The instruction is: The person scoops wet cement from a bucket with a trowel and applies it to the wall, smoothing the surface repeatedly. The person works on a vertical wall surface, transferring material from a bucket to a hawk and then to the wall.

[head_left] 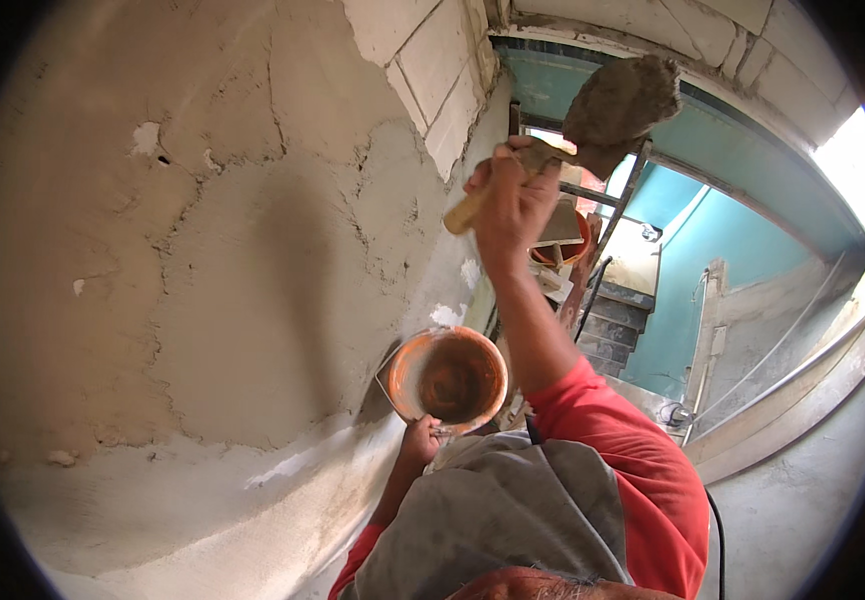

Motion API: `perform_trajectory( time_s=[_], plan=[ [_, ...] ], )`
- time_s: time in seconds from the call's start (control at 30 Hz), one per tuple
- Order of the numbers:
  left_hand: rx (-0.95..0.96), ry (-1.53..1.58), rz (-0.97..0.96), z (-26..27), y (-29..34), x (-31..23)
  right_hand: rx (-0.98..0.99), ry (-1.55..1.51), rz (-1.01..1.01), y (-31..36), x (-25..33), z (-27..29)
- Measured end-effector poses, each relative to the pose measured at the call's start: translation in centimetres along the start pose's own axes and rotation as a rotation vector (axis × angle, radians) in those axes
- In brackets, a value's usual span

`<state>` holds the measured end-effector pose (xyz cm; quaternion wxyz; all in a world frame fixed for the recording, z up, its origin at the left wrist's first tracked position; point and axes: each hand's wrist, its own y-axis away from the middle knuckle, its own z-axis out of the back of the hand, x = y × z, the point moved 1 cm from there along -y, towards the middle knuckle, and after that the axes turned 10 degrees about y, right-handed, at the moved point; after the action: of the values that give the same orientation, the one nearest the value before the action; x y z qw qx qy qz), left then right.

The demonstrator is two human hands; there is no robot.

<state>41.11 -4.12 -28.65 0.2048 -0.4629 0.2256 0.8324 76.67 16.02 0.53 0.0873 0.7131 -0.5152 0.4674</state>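
My right hand [516, 205] is raised in front of me, its fingers wrapped round the wooden handle of a trowel [468, 213]. A thick lump of wet grey mortar [625, 100] rides on the trowel and hides most of its blade. Low and close to my body, my left hand [420, 438] grips the near rim of an orange bucket [498, 375]. Grey mortar coats the inside of the bucket, and its wire handle hangs at the left side. Beside both hands, on the left, stands the wall with damp, uneven plaster [243, 300].
Bare pale blocks [453, 115] show above the plaster's ragged edge. Beyond my right arm are a ladder-like frame [636, 190], another orange bucket [581, 240] and dark stairs [608, 325]. A teal wall [753, 235] stands at the right; a black cable [720, 530] runs near my right side.
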Motion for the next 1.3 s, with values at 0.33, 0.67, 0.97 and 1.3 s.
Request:
perform_trajectory(
  time_s=[0.33, 0.67, 0.97, 1.3],
  plan=[
    [0.217, 0.143, 0.264, 0.7, 2.5, 1.7, 0.837, 0.302, -0.05, 19.1, 1.5, -9.0],
    [0.214, 0.16, 0.184, 1.1, -0.1, -4.5, 0.627, 0.49, -0.542, 10.9, -0.9, 0.7],
    [0.216, 0.183, 0.319, -0.3, -1.7, -5.8, 0.392, -0.23, -1.227, 6.3, -8.4, -3.9],
    [0.176, 0.193, 0.25, -0.9, -2.0, -3.4, 0.639, -0.051, -0.989, 7.8, -3.8, -8.7]
  ],
)
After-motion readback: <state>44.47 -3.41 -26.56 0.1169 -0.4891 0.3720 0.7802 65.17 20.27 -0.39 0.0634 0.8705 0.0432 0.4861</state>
